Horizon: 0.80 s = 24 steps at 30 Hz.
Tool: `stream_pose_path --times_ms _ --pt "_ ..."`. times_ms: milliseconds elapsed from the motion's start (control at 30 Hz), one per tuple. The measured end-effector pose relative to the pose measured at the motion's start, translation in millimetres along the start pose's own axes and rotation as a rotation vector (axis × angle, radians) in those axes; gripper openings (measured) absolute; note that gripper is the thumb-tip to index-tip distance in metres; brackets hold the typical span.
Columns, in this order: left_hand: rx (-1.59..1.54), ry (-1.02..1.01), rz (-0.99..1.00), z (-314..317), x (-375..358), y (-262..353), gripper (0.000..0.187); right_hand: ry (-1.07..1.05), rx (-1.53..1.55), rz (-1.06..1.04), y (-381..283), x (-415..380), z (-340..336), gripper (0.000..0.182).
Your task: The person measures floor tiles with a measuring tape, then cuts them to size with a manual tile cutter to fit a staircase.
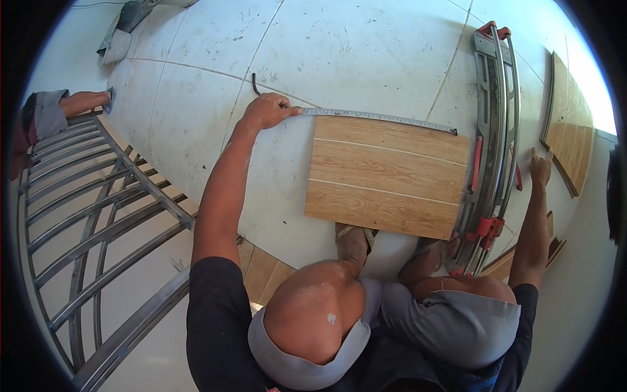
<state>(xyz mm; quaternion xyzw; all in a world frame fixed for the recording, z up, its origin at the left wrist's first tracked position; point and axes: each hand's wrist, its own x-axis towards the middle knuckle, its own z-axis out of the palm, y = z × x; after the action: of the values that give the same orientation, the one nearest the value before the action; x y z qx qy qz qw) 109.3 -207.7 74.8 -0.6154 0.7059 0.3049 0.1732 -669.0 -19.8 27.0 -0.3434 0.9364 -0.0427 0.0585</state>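
Observation:
My left hand (271, 111) pinches a steel ruler or tape blade (379, 119), which lies along the far edge of a wood-patterned tile (388, 173). The blade's other end rests near the tile's far right corner. The tile lies on the pale floor in front of my feet. Out to the right, beyond the tile cutter (490, 130), is my right hand (540, 166), with a finger stretched out beside a stack of wood-patterned tiles (568, 124). Nothing shows in its grasp.
A metal grille or railing (111, 196) stands at the left. Another person's leg (85, 102) shows at the upper left, near a bucket (116, 47). A dark curved rod (255, 83) lies beyond my left hand. More tiles (264, 271) are below.

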Motion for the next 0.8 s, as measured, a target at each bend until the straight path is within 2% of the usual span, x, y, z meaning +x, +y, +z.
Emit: stream_pose_path --times_ms 67,133,200,267,333,400,467,533,600,633,700,800 --pt "-0.063 -0.012 0.014 -1 -2 -1 0.054 -0.045 0.008 0.058 1 3 1 0.089" --pt "-0.065 -0.002 0.028 1 1 -6 0.055 0.139 -0.082 -0.205 36 21 28 0.087" --pt "-0.071 0.008 0.048 1 2 -6 0.055 0.182 -0.061 -0.172 33 24 28 0.084" --pt "-0.107 -0.06 -0.014 -2 0 -4 0.055 0.223 -0.041 -0.145 12 16 12 0.08" --pt "-0.1 -0.026 0.009 1 -1 -7 0.055 0.138 0.45 -0.058 -56 -33 -33 0.065" --pt "-0.092 0.008 0.04 4 -1 -10 0.054 0.166 0.637 -0.353 -104 -83 -49 0.048" --pt "-0.102 0.042 0.065 5 2 -12 0.052 0.01 0.62 -0.547 -150 -142 -58 0.04" --pt "-0.115 0.005 0.06 2 3 -10 0.051 -0.199 0.428 -0.772 -189 -183 -64 0.041" --pt "-0.126 -0.027 0.045 1 5 -8 0.051 -0.221 0.25 -0.877 -207 -200 -45 0.041" --pt "-0.117 -0.036 0.04 1 6 -7 0.05 -0.222 0.249 -0.878 -210 -203 -38 0.041" --pt "-0.105 -0.045 0.028 0 5 -8 0.05 -0.299 0.044 -0.896 -217 -206 -27 0.041" --pt "-0.118 -0.036 0.01 0 4 -7 0.05 -0.294 0.038 -0.877 -220 -200 -16 0.035"
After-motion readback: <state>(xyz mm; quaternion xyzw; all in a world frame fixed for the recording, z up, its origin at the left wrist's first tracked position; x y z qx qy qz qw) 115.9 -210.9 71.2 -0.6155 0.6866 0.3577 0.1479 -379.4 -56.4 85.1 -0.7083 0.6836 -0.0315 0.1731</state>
